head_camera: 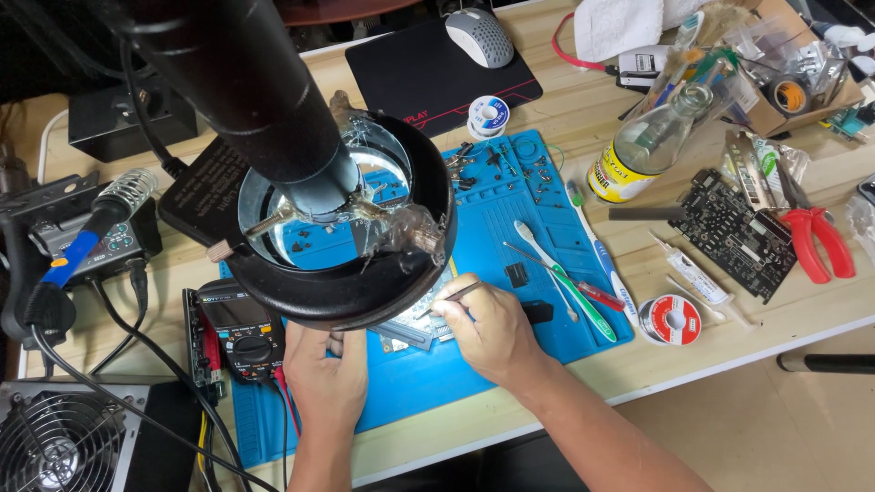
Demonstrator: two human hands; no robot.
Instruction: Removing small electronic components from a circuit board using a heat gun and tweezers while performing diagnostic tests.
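Two hands work at the near edge of the blue mat (510, 210), under the black ring magnifier (365, 264). Right hand (488, 328), just right of the magnifier, is closed in a pinch on thin metal tweezers (453, 296), whose tip points left toward a circuit board (410, 333) lying on the mat below the magnifier. Left hand (326, 378), below the magnifier, rests at the board's near edge; whether it grips cannot be told, its fingertips being hidden. Multimeter (239, 333) sits just left of the magnifier.
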